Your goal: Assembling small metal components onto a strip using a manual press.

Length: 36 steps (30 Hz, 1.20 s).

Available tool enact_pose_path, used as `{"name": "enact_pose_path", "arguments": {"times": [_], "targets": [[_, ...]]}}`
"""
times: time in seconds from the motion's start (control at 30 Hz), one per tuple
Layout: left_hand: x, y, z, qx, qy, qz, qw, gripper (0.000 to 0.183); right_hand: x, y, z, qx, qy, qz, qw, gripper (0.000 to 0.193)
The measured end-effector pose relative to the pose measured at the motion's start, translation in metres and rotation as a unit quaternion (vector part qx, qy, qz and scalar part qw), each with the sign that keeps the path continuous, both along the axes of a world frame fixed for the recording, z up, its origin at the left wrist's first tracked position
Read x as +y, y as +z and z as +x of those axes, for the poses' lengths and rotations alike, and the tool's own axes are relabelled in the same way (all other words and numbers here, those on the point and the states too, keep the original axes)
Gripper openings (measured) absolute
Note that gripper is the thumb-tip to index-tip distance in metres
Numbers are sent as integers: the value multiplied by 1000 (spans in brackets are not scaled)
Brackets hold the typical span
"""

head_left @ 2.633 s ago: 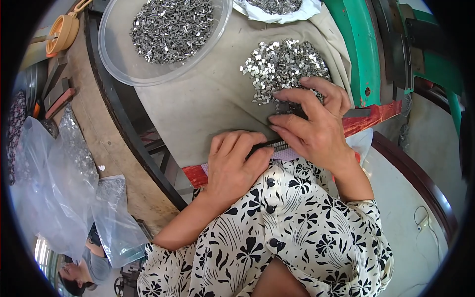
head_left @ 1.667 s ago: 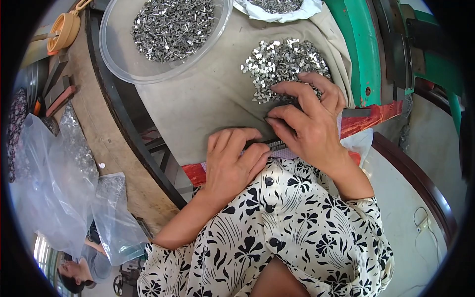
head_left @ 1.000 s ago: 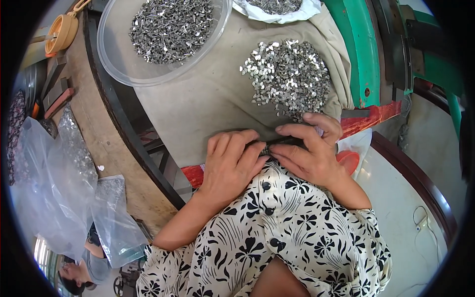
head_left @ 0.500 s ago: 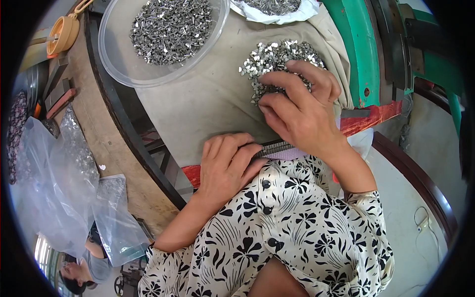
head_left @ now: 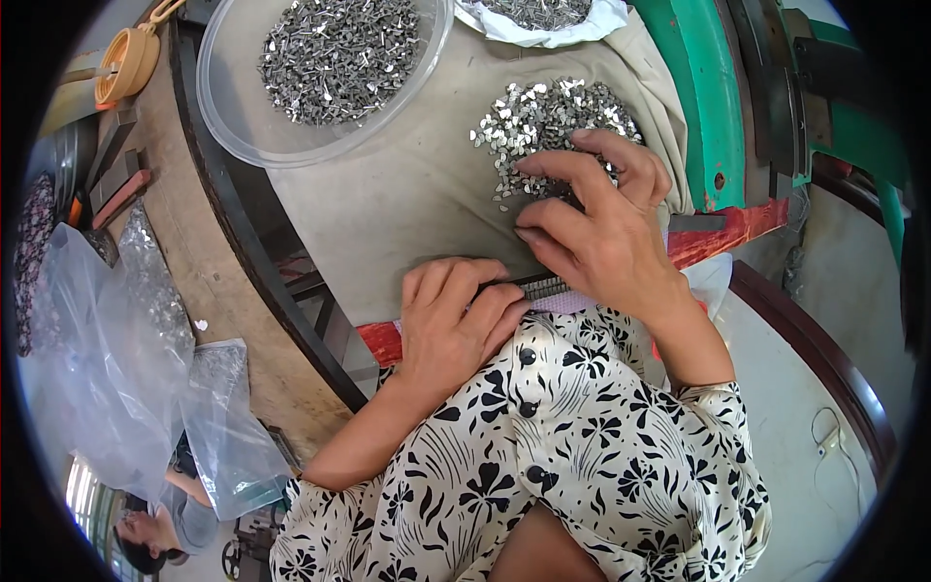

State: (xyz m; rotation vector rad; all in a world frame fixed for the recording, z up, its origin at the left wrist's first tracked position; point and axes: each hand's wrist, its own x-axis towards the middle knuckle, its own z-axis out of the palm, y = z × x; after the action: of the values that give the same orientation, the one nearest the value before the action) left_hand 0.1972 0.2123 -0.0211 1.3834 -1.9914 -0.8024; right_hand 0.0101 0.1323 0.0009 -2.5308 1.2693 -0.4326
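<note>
A heap of small shiny metal pieces [head_left: 543, 112] lies on a beige cloth [head_left: 388, 194]. My right hand [head_left: 613, 218] is over the heap's near edge, thumb and forefinger tips together and the other fingers bent loosely above the pieces. Whatever is in that pinch is too small to make out. Close to my body, my left hand [head_left: 451, 320] has its fingers curled over the left end of a narrow strip with a row of dark ridges [head_left: 546, 288]. A pale lilac edge [head_left: 567, 304] shows beneath the strip.
A clear plastic tub [head_left: 218, 121] of small metal parts stands at the far left, beside a white bag [head_left: 543, 37] of similar parts. Green machinery [head_left: 693, 107] borders the right. Plastic bags [head_left: 107, 369] lie on the wooden bench [head_left: 233, 301]; another person [head_left: 179, 519] is at lower left.
My right hand has drawn back slightly toward me and right, its thumb and forefinger moving off the heap's near edge. My left hand stays on the strip, shifted very little.
</note>
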Motion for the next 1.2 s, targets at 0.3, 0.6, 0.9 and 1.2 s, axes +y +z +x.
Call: {"name": "enact_pose_path", "arguments": {"times": [0.3,0.6,0.9,1.2], "targets": [[0,0,1,-2,0,-1,1000,25,33,-3,-21,-90,10,-10,996,15],[1,-2,-1,-21,-6,-28,999,24,42,-8,-30,-68,-48,-15,996,19],[6,-4,-5,-17,3,-35,999,26,15,-7,-6,-20,-24,-33,999,18],[4,-3,-2,-16,-3,-30,999,29,37,-5,-27,-65,-11,-30,997,19]]}}
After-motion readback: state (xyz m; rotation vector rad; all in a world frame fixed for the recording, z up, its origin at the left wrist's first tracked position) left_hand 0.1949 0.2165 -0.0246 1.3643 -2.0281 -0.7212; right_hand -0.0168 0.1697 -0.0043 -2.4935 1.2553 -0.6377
